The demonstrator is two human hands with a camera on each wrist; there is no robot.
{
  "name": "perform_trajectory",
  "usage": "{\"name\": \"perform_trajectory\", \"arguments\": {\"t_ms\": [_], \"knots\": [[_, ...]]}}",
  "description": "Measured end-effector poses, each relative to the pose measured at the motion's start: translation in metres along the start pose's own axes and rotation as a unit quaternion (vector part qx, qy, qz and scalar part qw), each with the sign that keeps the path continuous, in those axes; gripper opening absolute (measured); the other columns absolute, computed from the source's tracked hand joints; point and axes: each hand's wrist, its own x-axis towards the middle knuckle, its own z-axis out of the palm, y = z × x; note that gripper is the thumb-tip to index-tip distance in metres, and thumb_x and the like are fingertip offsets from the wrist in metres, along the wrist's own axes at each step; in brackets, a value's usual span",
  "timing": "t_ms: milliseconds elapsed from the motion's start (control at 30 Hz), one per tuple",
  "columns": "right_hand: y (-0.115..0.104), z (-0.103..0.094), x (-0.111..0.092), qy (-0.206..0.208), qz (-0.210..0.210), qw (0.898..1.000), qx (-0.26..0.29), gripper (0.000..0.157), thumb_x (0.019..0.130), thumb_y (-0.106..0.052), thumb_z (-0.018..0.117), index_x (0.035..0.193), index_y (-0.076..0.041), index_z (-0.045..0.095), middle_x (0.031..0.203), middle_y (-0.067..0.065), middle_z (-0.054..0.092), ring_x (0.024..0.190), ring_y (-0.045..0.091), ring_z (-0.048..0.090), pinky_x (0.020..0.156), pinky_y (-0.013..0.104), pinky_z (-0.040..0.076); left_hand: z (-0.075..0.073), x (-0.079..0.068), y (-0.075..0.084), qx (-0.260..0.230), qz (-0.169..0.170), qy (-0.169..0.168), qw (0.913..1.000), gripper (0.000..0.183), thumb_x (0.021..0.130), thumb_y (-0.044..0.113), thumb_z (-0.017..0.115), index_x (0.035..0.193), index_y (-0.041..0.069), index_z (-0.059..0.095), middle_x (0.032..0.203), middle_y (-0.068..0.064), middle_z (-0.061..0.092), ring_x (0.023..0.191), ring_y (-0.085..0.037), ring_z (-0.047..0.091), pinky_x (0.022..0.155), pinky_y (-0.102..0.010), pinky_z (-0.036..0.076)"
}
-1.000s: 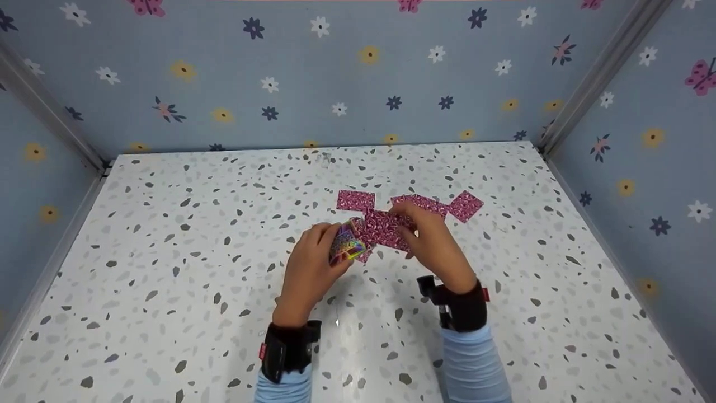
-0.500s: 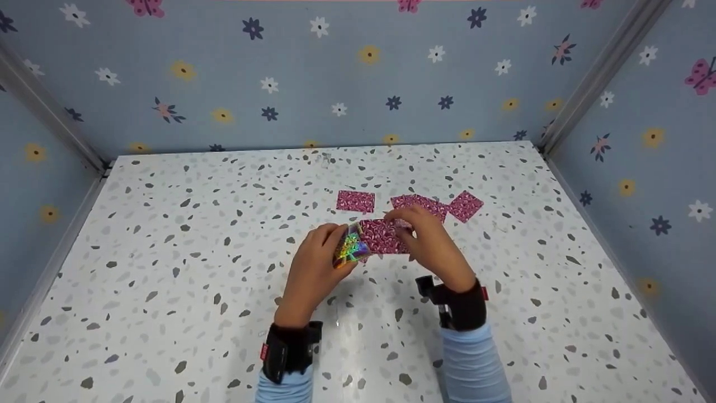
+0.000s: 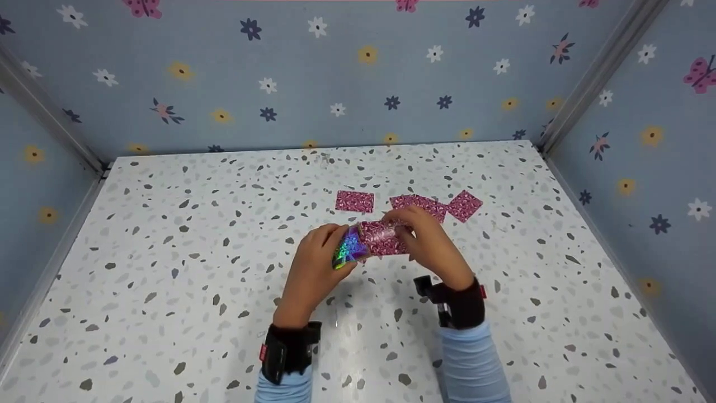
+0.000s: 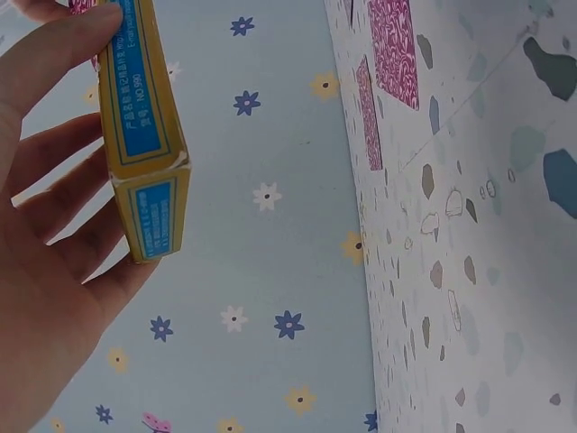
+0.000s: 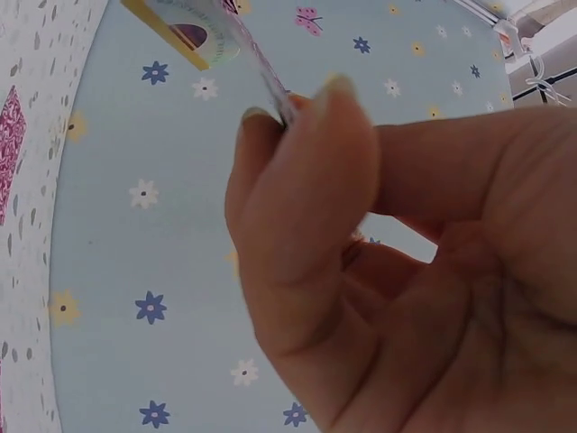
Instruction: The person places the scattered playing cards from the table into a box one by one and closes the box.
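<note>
In the head view my left hand (image 3: pixel 313 268) grips a small card box (image 3: pixel 349 249) with a shiny rainbow face. The left wrist view shows the box's gold and blue narrow sides (image 4: pixel 144 135), thumb on one side and fingers curled behind. My right hand (image 3: pixel 436 249) pinches a pink-patterned playing card (image 3: pixel 380 238) between thumb and fingers; in the right wrist view it appears edge-on as a thin card edge (image 5: pixel 261 68). The card's left end meets the box's right end, above the table. Whether more cards lie behind it I cannot tell.
Beyond my hands, pink-backed cards lie on the speckled white table (image 3: pixel 168 280): a single card (image 3: pixel 355 201) at the left, several overlapping cards (image 3: pixel 417 205) in the middle and a turned card (image 3: pixel 465 206) at the right. Blue flowered walls (image 3: pixel 313 67) enclose the back and sides.
The pinched card has turned from a slant to nearly level and shifted down, so its end lines up with the box. The box has tilted slightly, its sheen going from yellow to blue-green.
</note>
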Motion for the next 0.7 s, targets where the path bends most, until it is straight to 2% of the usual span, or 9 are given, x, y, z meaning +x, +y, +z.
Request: {"name": "perform_trajectory", "arguments": {"t_ms": [167, 433, 533, 700], "knots": [[0.0012, 0.0021, 0.0012, 0.002, 0.000, 1.000, 0.011, 0.023, 0.089, 0.002, 0.054, 0.107, -0.005, 0.066, 0.101, 0.010, 0.063, 0.090, 0.021, 0.057, 0.082, 0.034, 0.049, 0.0012, -0.0004, -0.0013, -0.011, 0.011, -0.009, 0.9998, 0.060, 0.074, 0.027, 0.078, 0.126, 0.008, 0.056, 0.121, -0.008, 0.055, 0.111, -0.026, 0.053, 0.097, -0.040, 0.044], [0.0013, 0.0059, 0.0035, 0.013, 0.033, 0.999, 0.039, 0.019, 0.089, 0.001, 0.055, 0.107, -0.002, 0.061, 0.107, 0.012, 0.063, 0.094, 0.025, 0.059, 0.084, 0.036, 0.049, -0.0009, -0.0008, -0.0018, -0.026, -0.005, -0.019, 0.9995, 0.061, 0.075, 0.027, 0.078, 0.128, 0.008, 0.055, 0.124, -0.007, 0.055, 0.113, -0.025, 0.051, 0.099, -0.039, 0.043], [0.0025, 0.0060, 0.0040, 0.011, 0.030, 0.998, 0.054, 0.017, 0.090, 0.001, 0.055, 0.106, -0.003, 0.061, 0.105, 0.011, 0.063, 0.087, 0.022, 0.060, 0.074, 0.032, 0.051, -0.0011, -0.0007, -0.0016, -0.028, -0.015, -0.023, 0.9992, 0.061, 0.075, 0.026, 0.078, 0.128, 0.009, 0.055, 0.124, -0.007, 0.055, 0.113, -0.025, 0.051, 0.099, -0.039, 0.043], [0.0050, 0.0059, 0.0039, -0.003, 0.018, 0.996, 0.084, 0.017, 0.090, 0.002, 0.054, 0.104, -0.004, 0.061, 0.108, 0.012, 0.062, 0.061, 0.019, 0.057, 0.048, 0.026, 0.048, -0.0002, -0.0001, -0.0017, -0.040, -0.017, -0.029, 0.9986, 0.059, 0.075, 0.026, 0.077, 0.128, 0.008, 0.055, 0.124, -0.006, 0.055, 0.114, -0.024, 0.051, 0.099, -0.038, 0.043]]}}
